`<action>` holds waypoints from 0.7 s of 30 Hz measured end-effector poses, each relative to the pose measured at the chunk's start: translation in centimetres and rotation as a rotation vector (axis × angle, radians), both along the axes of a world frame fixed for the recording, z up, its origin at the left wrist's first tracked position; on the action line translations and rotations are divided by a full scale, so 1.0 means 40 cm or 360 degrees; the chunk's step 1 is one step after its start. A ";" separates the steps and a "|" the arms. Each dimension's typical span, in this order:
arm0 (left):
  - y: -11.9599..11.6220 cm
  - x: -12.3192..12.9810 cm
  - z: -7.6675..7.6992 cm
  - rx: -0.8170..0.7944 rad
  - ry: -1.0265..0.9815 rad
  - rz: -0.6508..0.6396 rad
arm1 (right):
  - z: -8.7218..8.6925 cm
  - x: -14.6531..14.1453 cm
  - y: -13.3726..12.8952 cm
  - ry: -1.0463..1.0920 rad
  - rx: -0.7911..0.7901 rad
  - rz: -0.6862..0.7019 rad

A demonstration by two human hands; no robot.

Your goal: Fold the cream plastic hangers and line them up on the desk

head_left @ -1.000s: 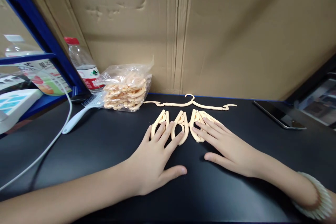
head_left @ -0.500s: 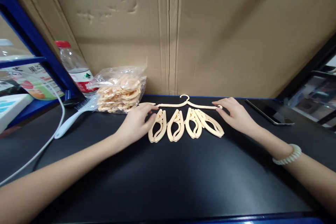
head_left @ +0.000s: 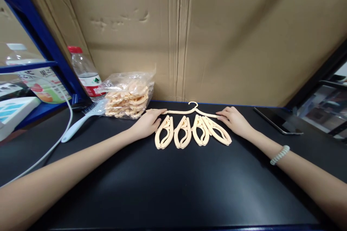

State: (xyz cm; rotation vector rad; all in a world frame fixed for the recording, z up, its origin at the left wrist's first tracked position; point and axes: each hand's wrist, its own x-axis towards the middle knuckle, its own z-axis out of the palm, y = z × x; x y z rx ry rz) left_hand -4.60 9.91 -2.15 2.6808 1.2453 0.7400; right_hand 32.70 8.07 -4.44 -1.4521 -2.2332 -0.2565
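A thin cream hanger (head_left: pixel 193 110) lies flat on the black table (head_left: pixel 173 184) near the cardboard wall. My left hand (head_left: pixel 148 123) covers and grips its left end. The hanger's right end is gripped by my right hand (head_left: pixel 234 120), which has a pale bead bracelet (head_left: pixel 279 155) on the wrist. Just in front of the hanger, between my hands, several folded cream hangers (head_left: pixel 185 136) lie in a row. The rightmost one slants and overlaps its neighbour.
A clear bag of more cream pieces (head_left: pixel 128 96) sits at the back left, next to a water bottle (head_left: pixel 84 72) and a white brush (head_left: pixel 79 124). A white cable (head_left: pixel 45 153) crosses the left side. A dark tablet (head_left: pixel 279 120) lies at the right. Cardboard (head_left: pixel 206 39) walls the back.
Both hands left the folded hangers, where they lay flat, and reached back to the ends of the thin hanger. Over the last half second they closed in on those ends.
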 end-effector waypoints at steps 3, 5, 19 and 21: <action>-0.003 -0.001 -0.002 0.0003 -0.0020 -0.0007 | 0.005 -0.010 -0.004 0.0043 -0.0029 0.0058; -0.007 -0.002 -0.002 -0.0002 -0.0046 -0.0016 | 0.008 -0.016 -0.008 0.0080 -0.0033 0.0073; -0.110 0.014 0.058 -0.0480 -0.0975 0.0184 | 0.090 -0.026 -0.101 0.0498 0.0284 -0.0140; -0.132 0.022 0.070 -0.0616 -0.1192 0.0221 | 0.102 -0.040 -0.118 0.0520 0.0347 -0.0143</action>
